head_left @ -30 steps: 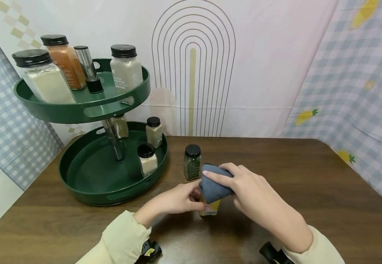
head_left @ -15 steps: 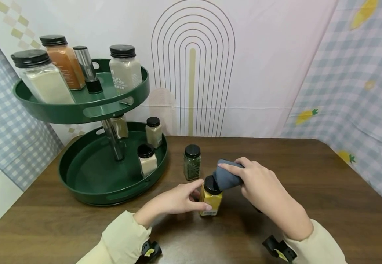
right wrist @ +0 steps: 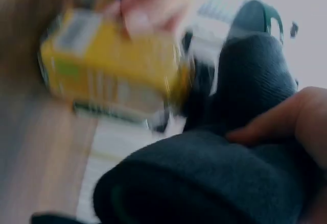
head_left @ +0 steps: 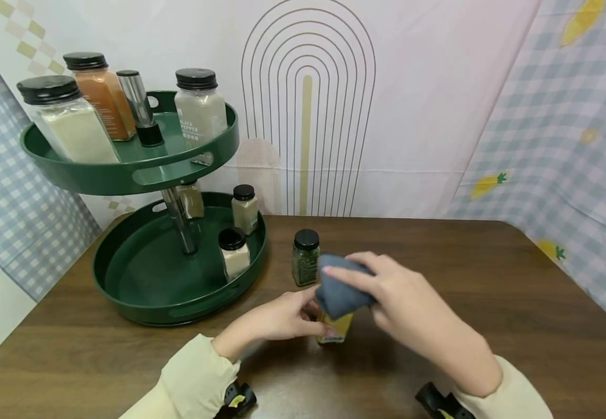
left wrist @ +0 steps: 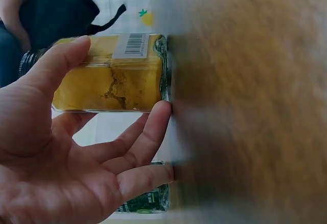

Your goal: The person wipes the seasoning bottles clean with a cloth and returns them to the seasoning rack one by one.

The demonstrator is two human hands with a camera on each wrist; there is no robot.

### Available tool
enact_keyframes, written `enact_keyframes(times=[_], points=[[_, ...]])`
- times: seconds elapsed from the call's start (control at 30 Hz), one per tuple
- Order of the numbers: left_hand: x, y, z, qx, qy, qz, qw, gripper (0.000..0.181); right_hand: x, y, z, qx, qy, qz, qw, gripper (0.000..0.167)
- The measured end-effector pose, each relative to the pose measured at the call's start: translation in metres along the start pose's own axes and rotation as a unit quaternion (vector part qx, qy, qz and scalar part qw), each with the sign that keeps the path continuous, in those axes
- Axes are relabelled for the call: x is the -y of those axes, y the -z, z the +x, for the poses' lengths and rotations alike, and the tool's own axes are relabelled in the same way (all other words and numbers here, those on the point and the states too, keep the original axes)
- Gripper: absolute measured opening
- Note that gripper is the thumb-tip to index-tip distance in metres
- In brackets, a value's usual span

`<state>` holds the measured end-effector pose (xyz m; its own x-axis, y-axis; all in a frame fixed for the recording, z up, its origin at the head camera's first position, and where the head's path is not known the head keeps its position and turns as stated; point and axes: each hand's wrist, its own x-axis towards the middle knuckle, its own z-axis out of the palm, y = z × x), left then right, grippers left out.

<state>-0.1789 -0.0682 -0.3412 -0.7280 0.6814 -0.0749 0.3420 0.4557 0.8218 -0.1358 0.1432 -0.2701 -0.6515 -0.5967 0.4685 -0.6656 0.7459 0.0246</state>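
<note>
A square glass jar of yellow contents (head_left: 336,329) stands on the table, its black lid covered in the head view by a folded blue-grey cloth (head_left: 343,286). The right hand (head_left: 404,297) grips this cloth over the jar's top. From the left side, the left hand (head_left: 287,317) holds the jar between thumb and fingers. In the left wrist view the thumb lies along the yellow jar (left wrist: 107,76), with some fingertips down at the table. The right wrist view is blurred; the cloth (right wrist: 204,178) bunches beside the jar's lid.
Just behind the hands is a jar with dark green contents (head_left: 305,258). At left stands a two-tier green tray rack (head_left: 177,314); its upper tier (head_left: 103,177) carries several large jars, its lower tier several small ones. A patterned cloth backdrop (head_left: 413,116) hangs behind the table (head_left: 491,279).
The right hand with the cloth moved right off the lid half a second ago, and is now back left over it. The left hand and the yellow jar have stayed in place.
</note>
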Motion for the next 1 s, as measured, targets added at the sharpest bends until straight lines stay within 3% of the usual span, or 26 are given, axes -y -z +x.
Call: enact_keyframes(times=[0.13, 0.33, 0.47, 0.67, 0.87, 0.93, 1.0], points=[[0.0, 0.0, -0.001, -0.001, 0.001, -0.014, 0.9999, 0.055, 0.012, -0.008, 0.001, 0.022, 0.015, -0.019, 0.9995, 0.07], [-0.002, 0.0, -0.001, 0.003, -0.002, -0.022, 0.9997, 0.054, 0.012, -0.013, 0.002, 0.002, -0.027, -0.031, 0.9991, 0.065], [-0.003, -0.001, -0.001, -0.005, 0.002, 0.001, 1.0, 0.056, 0.007, -0.014, 0.003, 0.015, -0.065, -0.03, 0.9973, 0.064], [-0.002, -0.003, -0.001, -0.006, 0.016, 0.019, 0.9997, 0.043, -0.004, -0.011, 0.001, 0.069, -0.129, -0.041, 0.9884, 0.061], [-0.003, -0.003, -0.001, -0.009, 0.008, 0.029, 0.9995, 0.039, -0.012, -0.004, -0.002, 0.118, -0.158, -0.094, 0.9758, 0.055], [-0.004, -0.003, 0.0, -0.01, 0.007, 0.034, 0.9994, 0.039, -0.013, -0.001, -0.003, 0.119, -0.167, -0.105, 0.9731, 0.055], [-0.004, -0.002, 0.0, -0.01, 0.007, 0.036, 0.9993, 0.039, -0.013, 0.003, -0.004, 0.095, -0.173, -0.101, 0.9751, 0.056]])
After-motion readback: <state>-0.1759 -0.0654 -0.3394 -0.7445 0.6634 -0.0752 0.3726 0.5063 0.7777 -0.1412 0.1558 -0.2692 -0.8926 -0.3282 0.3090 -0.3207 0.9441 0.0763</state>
